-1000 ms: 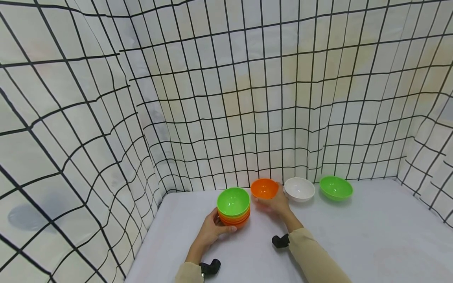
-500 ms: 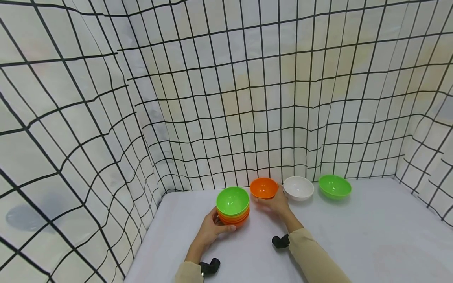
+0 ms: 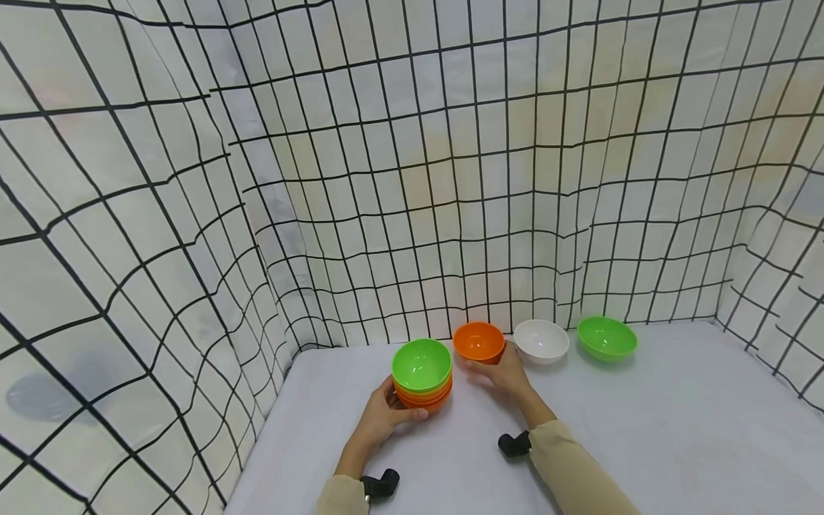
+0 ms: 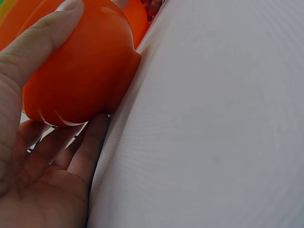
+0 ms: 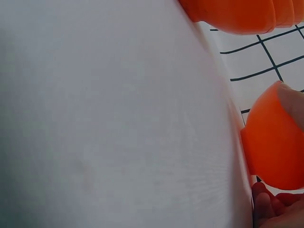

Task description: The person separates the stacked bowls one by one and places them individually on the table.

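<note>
In the head view my left hand (image 3: 380, 416) grips a stack of nested bowls low on its left side, thumb across the front. A green bowl (image 3: 421, 366) tops the stack, with yellow and orange rims below it. The left wrist view shows the thumb on the lowest orange bowl (image 4: 85, 61) and the other fingers behind, close to the tabletop. My right hand (image 3: 507, 372) holds a single orange bowl (image 3: 478, 343) by its right side, just behind and right of the stack. From the right wrist, this orange bowl (image 5: 278, 142) stands upright between thumb and fingers, its base at the cloth.
Right of the orange bowl, a white bowl (image 3: 541, 342) and another green bowl (image 3: 607, 339) stand in a row along the back. A white cloth (image 3: 644, 422) covers the table. White walls with black grid lines (image 3: 418, 179) rise behind and at both sides.
The head view has drifted slightly, so the bowls appear a little farther left and higher. Both hands keep their hold, and the right forearm has shifted slightly right.
</note>
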A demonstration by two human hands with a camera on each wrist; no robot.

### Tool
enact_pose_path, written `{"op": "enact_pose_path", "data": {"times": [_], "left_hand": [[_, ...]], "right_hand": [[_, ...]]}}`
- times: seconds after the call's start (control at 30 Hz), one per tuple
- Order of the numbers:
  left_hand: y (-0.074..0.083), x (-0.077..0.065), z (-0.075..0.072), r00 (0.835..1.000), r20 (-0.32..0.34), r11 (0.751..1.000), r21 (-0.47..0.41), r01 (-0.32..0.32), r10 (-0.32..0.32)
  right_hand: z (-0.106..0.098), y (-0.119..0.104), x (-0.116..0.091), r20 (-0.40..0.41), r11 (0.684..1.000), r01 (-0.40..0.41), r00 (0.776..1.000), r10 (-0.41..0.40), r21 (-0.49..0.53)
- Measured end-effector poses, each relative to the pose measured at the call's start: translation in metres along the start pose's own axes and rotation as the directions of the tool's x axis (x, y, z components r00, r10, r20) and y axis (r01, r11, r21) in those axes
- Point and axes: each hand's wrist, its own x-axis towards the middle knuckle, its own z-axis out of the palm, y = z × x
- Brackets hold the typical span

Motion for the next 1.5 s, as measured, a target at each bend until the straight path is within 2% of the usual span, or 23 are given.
{"op": "enact_pose_path", "data": {"times": [0.27, 0.43, 0.6, 0.7, 0.87, 0.97, 1.13, 1.37, 1.5], "left_hand": [[-0.003, 0.0, 0.0, 1.0, -0.005, 1.0, 0.013, 0.016, -0.016], [-0.004, 0.002, -0.002, 0.999, -0.006, 0.999, 0.014, 0.034, -0.034], [-0.003, 0.002, -0.002, 0.999, -0.007, 0.999, 0.006, 0.037, -0.037], [-0.004, 0.002, -0.002, 1.0, -0.004, 1.0, 0.016, 0.025, -0.025], [-0.005, 0.002, -0.001, 1.0, 0.001, 0.999, 0.025, 0.022, -0.022], [-0.005, 0.002, -0.001, 1.0, -0.001, 1.0, 0.022, 0.018, -0.018], [-0.004, 0.002, 0.0, 1.0, -0.005, 1.0, 0.001, 0.01, -0.01], [-0.004, 0.001, 0.001, 1.0, 0.004, 1.0, -0.008, 0.004, -0.004], [-0.004, 0.002, 0.001, 1.0, 0.008, 1.0, -0.014, -0.001, 0.001]], "right_hand": [[-0.003, 0.001, -0.009, 0.027, 0.999, -0.046, 0.999, 0.046, 0.006], [-0.006, -0.008, -0.023, 0.03, 0.995, -0.091, 0.995, 0.092, -0.029], [-0.009, -0.021, -0.039, 0.019, 0.992, -0.093, 0.995, 0.094, -0.083], [-0.009, -0.03, -0.049, 0.046, 0.995, -0.069, 0.996, 0.073, -0.078], [-0.007, -0.044, -0.062, 0.119, 0.999, 0.036, 0.992, -0.032, -0.034], [-0.006, -0.051, -0.066, 0.189, 0.994, 0.113, 0.976, -0.11, -0.006], [-0.002, -0.061, -0.068, 0.292, 0.976, 0.216, 0.933, -0.211, 0.014], [0.005, -0.062, -0.058, 0.388, 0.948, 0.317, 0.874, -0.292, -0.001], [0.011, -0.062, -0.052, 0.427, 0.937, 0.348, 0.847, -0.316, 0.002]]}}
